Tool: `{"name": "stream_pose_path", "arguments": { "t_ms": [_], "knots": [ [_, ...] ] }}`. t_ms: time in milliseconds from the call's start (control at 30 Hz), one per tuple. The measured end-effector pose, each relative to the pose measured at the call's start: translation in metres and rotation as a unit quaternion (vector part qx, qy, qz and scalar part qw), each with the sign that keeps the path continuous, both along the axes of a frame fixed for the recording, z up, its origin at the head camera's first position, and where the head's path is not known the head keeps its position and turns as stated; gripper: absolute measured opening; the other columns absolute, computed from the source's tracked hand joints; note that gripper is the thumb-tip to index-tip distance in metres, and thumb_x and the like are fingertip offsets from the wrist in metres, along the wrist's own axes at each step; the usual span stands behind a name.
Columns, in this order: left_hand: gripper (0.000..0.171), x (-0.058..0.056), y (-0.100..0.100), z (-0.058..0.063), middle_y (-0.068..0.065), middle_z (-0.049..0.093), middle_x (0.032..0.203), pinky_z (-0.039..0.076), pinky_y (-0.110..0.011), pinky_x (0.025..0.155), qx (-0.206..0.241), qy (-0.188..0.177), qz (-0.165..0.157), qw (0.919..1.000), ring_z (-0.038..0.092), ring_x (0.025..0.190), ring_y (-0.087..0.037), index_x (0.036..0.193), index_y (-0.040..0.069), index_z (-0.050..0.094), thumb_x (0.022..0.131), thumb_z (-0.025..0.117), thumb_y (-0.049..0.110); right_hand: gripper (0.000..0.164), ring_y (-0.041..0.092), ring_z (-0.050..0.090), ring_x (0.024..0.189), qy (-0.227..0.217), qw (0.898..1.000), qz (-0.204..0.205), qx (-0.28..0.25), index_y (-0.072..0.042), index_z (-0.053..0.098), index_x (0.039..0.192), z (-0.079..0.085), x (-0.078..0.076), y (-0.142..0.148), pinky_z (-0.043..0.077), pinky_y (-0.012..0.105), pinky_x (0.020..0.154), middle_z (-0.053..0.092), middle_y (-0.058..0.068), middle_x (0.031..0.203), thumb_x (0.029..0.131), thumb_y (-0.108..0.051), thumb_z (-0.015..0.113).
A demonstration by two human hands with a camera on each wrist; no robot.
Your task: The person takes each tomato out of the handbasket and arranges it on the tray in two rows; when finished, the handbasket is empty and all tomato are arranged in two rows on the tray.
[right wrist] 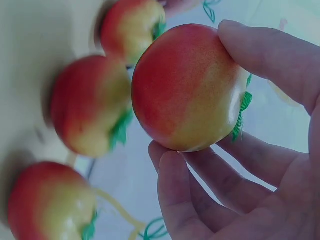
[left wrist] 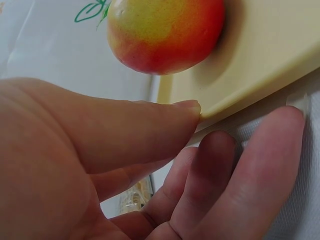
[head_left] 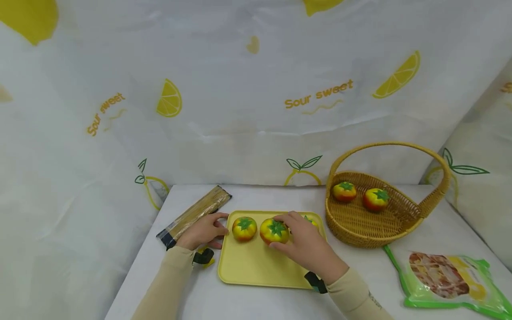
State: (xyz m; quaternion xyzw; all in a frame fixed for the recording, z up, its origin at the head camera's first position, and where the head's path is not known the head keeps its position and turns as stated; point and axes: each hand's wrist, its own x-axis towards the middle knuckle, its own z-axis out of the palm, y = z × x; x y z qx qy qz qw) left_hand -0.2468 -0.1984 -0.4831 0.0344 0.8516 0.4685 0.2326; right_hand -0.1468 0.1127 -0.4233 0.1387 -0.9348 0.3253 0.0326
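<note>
My right hand holds a red-and-yellow tomato with a green leafy top, over the yellow tray. In the right wrist view, thumb and fingers curl round this tomato. Behind it several more tomatoes sit in a row on the tray. One tomato stands near the tray's left end; another is partly hidden by my right hand. My left hand rests at the tray's left edge, and in the left wrist view its thumb touches the rim.
A wicker basket with a tall handle stands at the back right, with two tomatoes inside. A green-edged food bag lies in front of it. Behind my left hand lies a long packet of thin brown sticks.
</note>
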Motion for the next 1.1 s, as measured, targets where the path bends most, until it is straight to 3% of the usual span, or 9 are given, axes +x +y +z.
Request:
{"name": "stream_pose_path", "arguments": {
  "t_ms": [200,567,767,1100],
  "knots": [
    [0.058,-0.001,0.004,0.001,-0.015,0.066,0.111,0.069,-0.035,0.066,0.002,0.000,-0.005,1.0000,0.073,0.069,-0.022,0.157,0.015,0.056,0.102,0.074,0.014,0.053,0.017,0.067,0.118,-0.021,0.999,0.039,-0.004,-0.016,0.070,0.133,-0.012,0.003,-0.022,0.061,0.045,0.105,0.067,-0.002,0.129,0.088,-0.030,0.093],
    [0.057,-0.002,0.008,-0.002,-0.014,0.067,0.112,0.069,-0.034,0.066,-0.004,-0.003,-0.013,0.9999,0.073,0.067,-0.021,0.156,0.016,0.058,0.102,0.074,0.015,0.056,0.014,0.066,0.117,-0.080,0.992,0.099,0.014,-0.017,0.068,0.138,-0.040,0.003,-0.048,0.060,0.046,0.107,0.067,-0.001,0.136,0.091,-0.040,0.089],
    [0.056,-0.003,0.008,-0.002,-0.014,0.066,0.112,0.069,-0.034,0.068,-0.005,-0.001,-0.012,0.9999,0.073,0.069,-0.021,0.156,0.017,0.057,0.103,0.073,0.015,0.057,0.016,0.065,0.122,-0.086,0.990,0.112,0.015,-0.016,0.068,0.140,-0.044,0.001,-0.058,0.059,0.047,0.111,0.065,0.001,0.142,0.092,-0.040,0.088],
    [0.056,-0.002,0.000,0.000,-0.014,0.066,0.112,0.069,-0.033,0.068,-0.009,-0.002,-0.001,1.0000,0.073,0.070,-0.020,0.156,0.018,0.057,0.103,0.073,0.015,0.055,0.011,0.064,0.115,-0.075,0.989,0.125,0.023,-0.016,0.068,0.139,-0.044,-0.001,-0.071,0.061,0.044,0.108,0.066,-0.002,0.136,0.093,-0.038,0.087]
  ]
}}
